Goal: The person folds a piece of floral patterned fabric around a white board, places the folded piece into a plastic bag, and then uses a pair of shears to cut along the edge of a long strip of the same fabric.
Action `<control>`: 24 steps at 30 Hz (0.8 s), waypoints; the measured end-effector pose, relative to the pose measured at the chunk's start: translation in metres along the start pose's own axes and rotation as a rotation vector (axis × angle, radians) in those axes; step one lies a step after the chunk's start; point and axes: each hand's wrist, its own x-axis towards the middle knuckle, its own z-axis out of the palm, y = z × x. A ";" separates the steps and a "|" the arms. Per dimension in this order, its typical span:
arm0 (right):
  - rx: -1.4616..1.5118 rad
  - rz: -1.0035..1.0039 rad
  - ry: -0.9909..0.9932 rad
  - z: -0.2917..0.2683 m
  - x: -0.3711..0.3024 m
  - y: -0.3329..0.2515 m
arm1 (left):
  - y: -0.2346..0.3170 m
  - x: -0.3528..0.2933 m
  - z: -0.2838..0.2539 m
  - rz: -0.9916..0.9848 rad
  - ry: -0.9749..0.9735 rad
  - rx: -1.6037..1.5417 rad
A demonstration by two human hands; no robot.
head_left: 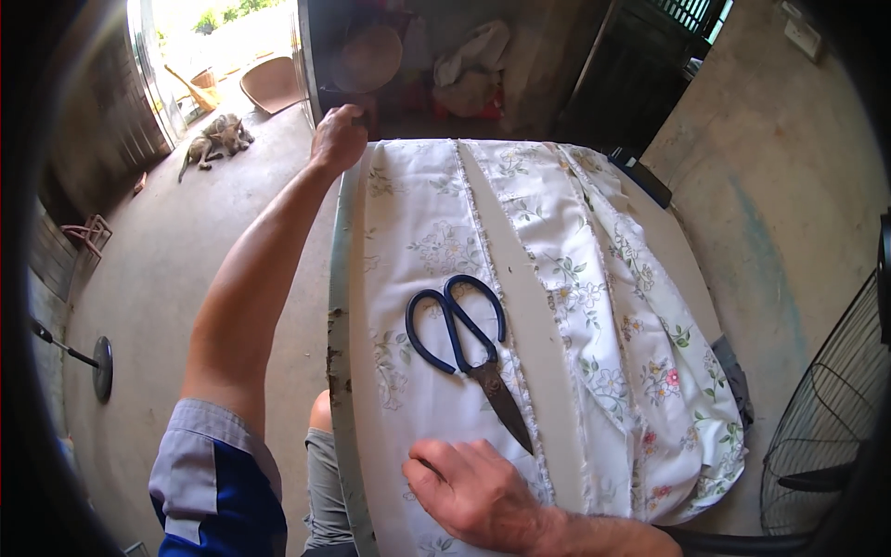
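White floral fabric (445, 243) lies in long strips over a table, with a frayed cut edge running down beside a bare gap. On the left strip rest scissors (476, 364) with dark blue handles, their rusty blades pointing toward me. My left hand (341, 137) is stretched out to the table's far left corner, its fingers closed; whatever they grip is hidden. Close to me, my right hand (478, 492) lies curled on the left strip, just below the scissor tips. Its fingers are folded under, so anything inside them cannot be seen. Neither hand touches the scissors.
More floral fabric (664, 371) is bunched over the table's right side. A fan cage (826, 408) stands close on the right. A dark flat object (640, 176) sits at the far right table edge. An animal (218, 144) lies on the floor near the bright doorway.
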 end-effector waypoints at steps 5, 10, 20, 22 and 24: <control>-0.031 0.005 -0.053 0.002 -0.003 0.011 | 0.031 -0.050 -0.016 0.606 -0.112 -0.213; -0.013 0.013 -0.050 0.014 -0.015 0.011 | -0.003 -0.049 -0.024 0.184 -0.343 0.195; -0.019 -0.004 -0.011 0.015 -0.017 0.013 | 0.022 -0.083 -0.073 0.140 -0.145 0.021; 0.000 -0.025 0.020 0.016 -0.019 0.013 | 0.042 -0.112 -0.091 0.263 -0.156 -0.068; 0.008 -0.035 0.018 0.019 -0.017 0.012 | 0.058 -0.154 -0.115 0.459 -0.182 -0.186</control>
